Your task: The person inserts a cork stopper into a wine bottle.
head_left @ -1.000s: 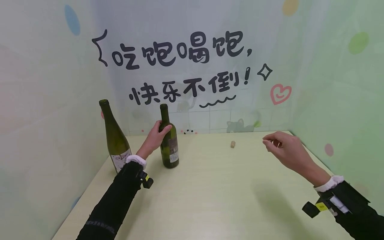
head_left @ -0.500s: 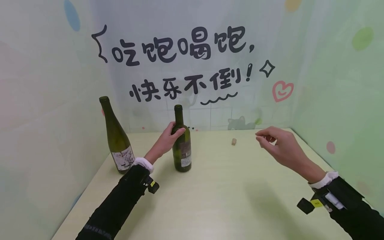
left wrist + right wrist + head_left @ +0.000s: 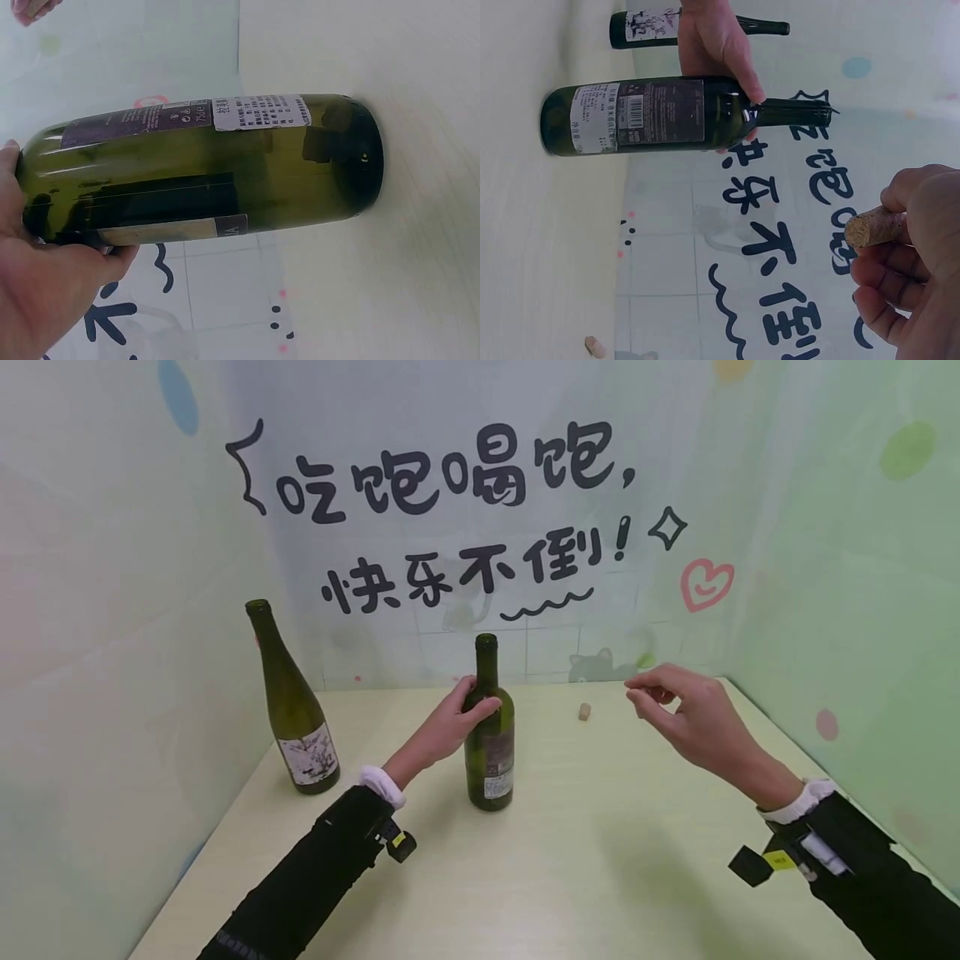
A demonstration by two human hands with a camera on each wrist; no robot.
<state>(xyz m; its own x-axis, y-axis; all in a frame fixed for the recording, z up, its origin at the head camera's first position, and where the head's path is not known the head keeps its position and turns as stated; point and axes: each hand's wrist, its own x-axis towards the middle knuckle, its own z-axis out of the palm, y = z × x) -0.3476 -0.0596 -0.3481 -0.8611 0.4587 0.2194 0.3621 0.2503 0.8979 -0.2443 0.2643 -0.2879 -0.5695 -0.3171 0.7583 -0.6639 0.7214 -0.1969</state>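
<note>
My left hand (image 3: 442, 731) grips a green wine bottle (image 3: 490, 760) round its shoulder, just below the neck. The bottle stands upright with an uncovered mouth, and a dark label with a white sticker shows on it. Whether its base touches the table, I cannot tell. Off to the right, my right hand (image 3: 697, 718) is raised above the table. Between thumb and fingers it pinches a cork (image 3: 874, 227), plain in the right wrist view but hidden by the fingers in the head view.
A taller green bottle (image 3: 309, 752) with a white floral label stands at the left of the pale table (image 3: 525, 877). Another cork (image 3: 584, 712) lies near the table's back edge. Printed cloth walls (image 3: 840, 610) close in the back and both sides.
My left hand has carried the gripped bottle rightward and a little nearer, away from the taller bottle. My right hand has shifted slightly left towards it.
</note>
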